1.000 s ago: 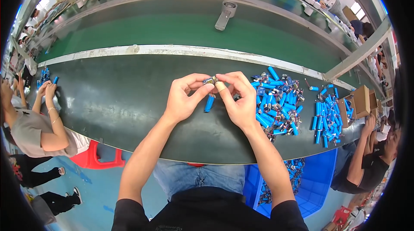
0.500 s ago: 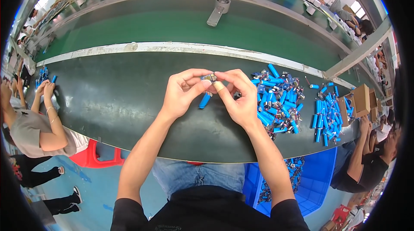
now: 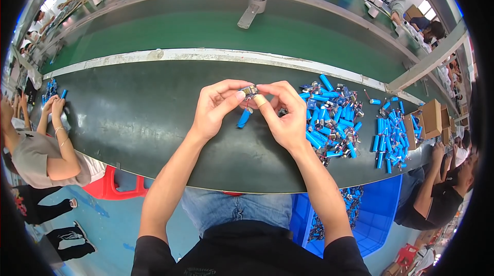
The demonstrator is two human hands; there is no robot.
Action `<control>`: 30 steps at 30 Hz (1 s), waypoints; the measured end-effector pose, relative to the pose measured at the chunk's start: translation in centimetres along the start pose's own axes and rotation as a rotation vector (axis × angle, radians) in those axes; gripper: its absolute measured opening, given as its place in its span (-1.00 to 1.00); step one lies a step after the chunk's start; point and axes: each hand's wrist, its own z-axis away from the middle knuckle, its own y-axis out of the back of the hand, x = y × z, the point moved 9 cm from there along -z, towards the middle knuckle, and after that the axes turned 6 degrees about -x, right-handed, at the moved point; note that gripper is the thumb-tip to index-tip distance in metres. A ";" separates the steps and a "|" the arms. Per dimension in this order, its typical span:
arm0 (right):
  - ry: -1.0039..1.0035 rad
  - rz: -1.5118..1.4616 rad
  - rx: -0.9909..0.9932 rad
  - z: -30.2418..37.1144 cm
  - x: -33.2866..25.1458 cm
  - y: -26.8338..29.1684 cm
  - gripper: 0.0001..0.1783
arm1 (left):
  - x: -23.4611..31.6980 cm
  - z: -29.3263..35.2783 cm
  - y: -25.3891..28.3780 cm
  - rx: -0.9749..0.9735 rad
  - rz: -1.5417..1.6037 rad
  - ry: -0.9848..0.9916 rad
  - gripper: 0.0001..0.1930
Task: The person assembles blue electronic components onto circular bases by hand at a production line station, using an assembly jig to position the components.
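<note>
Small circuit board [image 3: 249, 91] pinched above the dark table [image 3: 134, 121].
My left hand [image 3: 212, 109] grasps its left end, my right hand [image 3: 284, 116] its right; a blue cylinder [image 3: 243, 119] shows just nearer me; a cylinder pile [image 3: 332, 121] lies right.

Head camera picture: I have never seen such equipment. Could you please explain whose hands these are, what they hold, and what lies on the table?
There is no robot here: these are a person's own left hand and right hand. A wide fisheye camera worn on the head looks down, so straight edges bend near the rim. Both hands hold a small circuit board between them; just below it is a blue cylinder, probably a battery cell, apparently joined by a wire. On the dark worktable, to the right, lies a heap of similar blue cylinders and boards, with a second heap farther right.
</note>
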 end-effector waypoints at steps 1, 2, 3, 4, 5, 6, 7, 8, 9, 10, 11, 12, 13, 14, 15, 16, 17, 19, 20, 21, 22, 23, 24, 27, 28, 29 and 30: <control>-0.001 0.003 -0.001 0.0 0.0 0.0 -0.78 | 0.0 0.0 0.0 0.000 0.000 0.000 -0.69; -0.002 0.005 -0.002 -0.1 0.0 0.0 -0.79 | 0.0 0.0 0.0 0.002 0.005 -0.004 -0.69; -0.002 0.005 -0.002 0.0 -0.1 0.0 -0.79 | 0.1 0.0 0.0 0.003 0.009 -0.009 -0.69; -0.005 0.000 -0.004 0.0 -0.1 -0.1 -0.79 | 0.1 0.0 0.0 0.004 0.009 -0.008 -0.69; -0.007 -0.003 -0.006 0.0 -0.1 -0.1 -0.80 | 0.1 0.0 0.0 0.001 0.002 -0.006 -0.69; -0.008 -0.003 -0.006 0.0 0.0 0.0 -0.80 | 0.0 0.0 0.0 -0.003 -0.006 -0.004 -0.69; 0.007 0.001 -0.009 0.0 -0.2 0.0 -0.79 | 0.0 0.0 0.0 -0.003 -0.006 -0.004 -0.69; 0.022 0.005 -0.011 0.0 -0.3 0.0 -0.79 | 0.1 0.0 -0.1 -0.007 0.006 -0.013 -0.69; 0.022 0.004 -0.011 0.0 -0.4 0.0 -0.79 | 0.1 0.0 -0.2 -0.012 0.019 -0.022 -0.69; 0.024 -0.004 -0.017 0.0 -0.5 0.0 -0.78 | 0.1 0.0 -0.2 -0.012 0.018 -0.021 -0.69; 0.026 -0.012 -0.022 0.0 -0.6 -0.1 -0.77 | 0.2 0.0 -0.2 -0.017 0.016 -0.022 -0.69; 0.025 -0.013 -0.022 0.0 -0.6 0.0 -0.77 | 0.2 0.0 -0.2 -0.022 0.014 -0.022 -0.69; 0.041 -0.008 -0.022 0.0 -0.7 0.0 -0.76 | 0.1 0.0 -0.3 -0.022 0.013 -0.021 -0.69; 0.056 -0.004 -0.021 0.1 -0.8 0.0 -0.75 | 0.1 -0.1 -0.3 -0.024 0.023 -0.019 -0.69; 0.056 -0.007 -0.019 0.1 -0.8 0.1 -0.75 | 0.1 -0.1 -0.4 -0.026 0.032 -0.017 -0.70; 0.058 -0.010 -0.019 0.1 -0.7 0.2 -0.74 | 0.1 -0.2 -0.5 -0.027 0.029 -0.014 -0.70; 0.060 -0.002 -0.026 0.1 -0.8 0.0 -0.73 | 0.0 -0.1 -0.3 -0.033 0.026 -0.011 -0.70; 0.068 0.013 -0.033 0.0 -1.1 -0.4 -0.73 | 0.0 0.1 0.1 -0.038 0.029 -0.013 -0.70; 0.075 0.012 -0.030 0.0 -1.1 -0.3 -0.73 | 0.0 0.0 0.0 -0.038 0.032 -0.021 -0.71; 0.076 0.010 -0.028 0.0 -1.1 -0.2 -0.73 | 0.1 0.0 -0.1 -0.039 0.035 -0.029 -0.71; 0.078 0.012 -0.022 0.0 -1.1 -0.2 -0.72 | 0.2 -0.1 -0.3 -0.040 0.033 -0.029 -0.71; 0.079 0.014 -0.017 0.1 -1.1 -0.1 -0.71 | 0.1 0.0 -0.3 -0.013 0.026 -0.014 -0.70; 0.079 0.014 -0.016 0.1 -0.9 -0.1 -0.71 | 0.0 0.0 -0.2 0.014 0.018 -0.001 -0.70; 0.122 0.008 -0.039 0.1 -1.0 -0.3 -0.70 | -0.5 0.1 0.1 0.011 0.044 0.038 -0.69; 0.123 0.016 -0.034 0.1 -1.0 -0.3 -0.70 | -0.5 0.1 0.2 0.011 0.044 0.037 -0.69; 0.123 0.023 -0.029 0.1 -1.0 -0.3 -0.69 | -0.7 0.1 0.2 -0.001 0.061 0.056 -0.70; 0.124 0.023 -0.030 0.1 -1.1 -0.3 -0.69 | -0.9 0.1 0.2 -0.013 0.077 0.074 -0.70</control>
